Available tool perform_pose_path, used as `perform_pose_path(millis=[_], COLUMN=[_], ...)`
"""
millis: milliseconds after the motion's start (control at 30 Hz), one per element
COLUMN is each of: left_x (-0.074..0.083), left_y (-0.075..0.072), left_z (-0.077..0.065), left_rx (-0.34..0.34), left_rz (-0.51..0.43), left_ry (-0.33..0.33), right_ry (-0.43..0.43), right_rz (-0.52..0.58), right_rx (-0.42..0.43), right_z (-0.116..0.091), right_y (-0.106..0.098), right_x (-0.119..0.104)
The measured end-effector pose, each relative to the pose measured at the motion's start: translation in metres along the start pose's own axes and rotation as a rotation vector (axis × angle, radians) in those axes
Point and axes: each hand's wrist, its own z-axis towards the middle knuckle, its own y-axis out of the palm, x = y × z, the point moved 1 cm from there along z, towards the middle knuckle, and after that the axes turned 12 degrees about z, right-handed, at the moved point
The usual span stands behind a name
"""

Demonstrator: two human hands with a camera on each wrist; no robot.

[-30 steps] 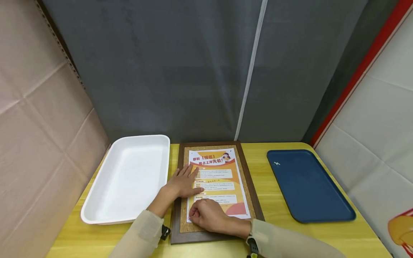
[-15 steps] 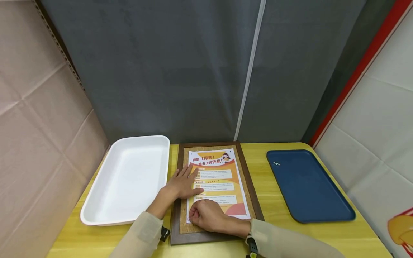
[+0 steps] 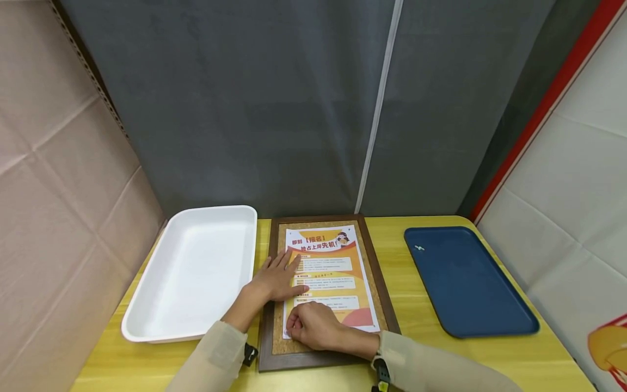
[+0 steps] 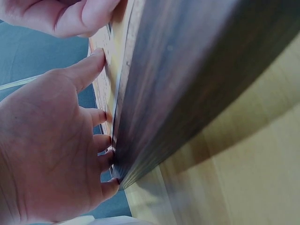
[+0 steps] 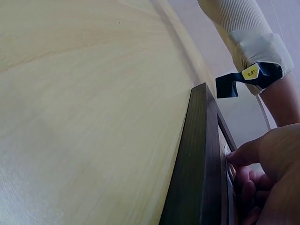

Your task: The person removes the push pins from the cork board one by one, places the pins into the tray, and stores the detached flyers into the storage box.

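Observation:
A printed orange-and-white poster (image 3: 338, 265) lies on a cork board (image 3: 364, 250) with a dark brown wooden frame (image 3: 382, 283). Across the poster's left side my left hand (image 3: 279, 279) rests with fingers spread, its thumb toward the middle of the sheet. My right hand (image 3: 315, 326) is at the lower left corner, fingers curled, with the thumb pressing there. Between thumb and fingers is what looks like a small clear push pin, mostly hidden. In the right wrist view the thumb (image 5: 246, 152) touches the board's face just inside the frame. Tiny marks like pins show at the poster's other visible corners.
To the left stands a deep white tray (image 3: 196, 272). A flat dark blue tray (image 3: 470, 283) lies at the right, with a few small clear or whitish pieces (image 3: 419, 248) near its upper left. Yellow wood-grain table (image 3: 411, 310) surrounds the board; a grey curtain (image 3: 264, 109) hangs behind.

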Motion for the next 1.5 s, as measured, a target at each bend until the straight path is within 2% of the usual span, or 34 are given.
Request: perform_pose_path(millis=[133,267,433,767,1500], left_x=[-0.001,0.006,0.01,0.009,0.009], left_y=[0.0,-0.013,-0.017,-0.012,-0.016], left_z=[0.001,-0.008,-0.013,-0.009,-0.011], left_rx=[-0.006,-0.031,-0.026,-0.03,-0.036], left_rz=[0.008,-0.015,-0.004,0.031,0.03], left_ry=[-0.005,-0.022,-0.016,-0.029,-0.026], right_ry=[-0.001,-0.006,-0.013,-0.021,-0.089], right_rz=[0.0,0.001,0.005,0.002,0.011], right_rx=[0.002,0.004,0.005,0.007,0.023], right_z=[0.0,-0.001,-0.001,-0.002,-0.004], right_y=[0.0,0.0,0.0,0.001,0.003], right_x=[0.0,0.0,0.0,0.001,0.002])
